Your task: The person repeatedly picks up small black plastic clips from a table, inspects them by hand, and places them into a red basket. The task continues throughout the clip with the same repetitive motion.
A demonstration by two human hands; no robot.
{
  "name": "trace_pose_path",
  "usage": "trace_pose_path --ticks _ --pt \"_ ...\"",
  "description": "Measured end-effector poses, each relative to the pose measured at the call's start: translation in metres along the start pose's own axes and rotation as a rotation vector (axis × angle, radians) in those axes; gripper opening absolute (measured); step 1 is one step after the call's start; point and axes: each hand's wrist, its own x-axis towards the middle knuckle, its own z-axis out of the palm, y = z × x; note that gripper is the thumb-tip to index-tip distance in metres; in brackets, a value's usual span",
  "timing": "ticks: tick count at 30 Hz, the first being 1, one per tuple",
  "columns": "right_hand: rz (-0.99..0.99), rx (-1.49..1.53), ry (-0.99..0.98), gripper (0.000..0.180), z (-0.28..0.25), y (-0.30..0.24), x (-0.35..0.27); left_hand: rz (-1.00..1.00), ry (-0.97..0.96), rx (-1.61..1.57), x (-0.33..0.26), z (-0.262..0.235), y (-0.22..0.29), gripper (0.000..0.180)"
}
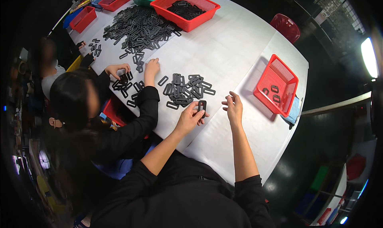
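Note:
Between the thumb and fingers of my left hand (190, 118) is a black oblong ring (202, 105), a rounded flat frame with a long slot, held upright. My right hand (234, 107) hovers above the white tabletop to the right, fingers apart and holding nothing. Just beyond my left hand lies a loose pile of the same black rings (184, 88), some overlapping. To the right of my right hand, a red perforated basket (268, 74) has a few such rings on its bottom.
A much larger heap of black rings (137, 26) spreads at the far left, beside a filled red basket (185, 18) and a green one (139, 0). At my left a co-worker's hands (151, 68) handle rings. A red chair (285, 27) stands past the table's far edge.

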Motion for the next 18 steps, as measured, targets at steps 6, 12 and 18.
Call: trace_pose_path --ticks 6,12,18 --pt "-0.342 0.491 -0.165 0.036 0.035 -0.061 -0.067 0.021 -0.037 0.279 -0.031 0.023 0.014 0.019" --pt "-0.339 0.521 -0.28 0.043 0.052 -0.055 -0.085 0.121 0.178 0.567 -0.061 0.042 0.005 0.024" --pt "-0.31 0.399 -0.233 0.051 0.046 -0.023 -0.065 0.225 0.179 0.666 -0.103 0.056 -0.009 0.021"
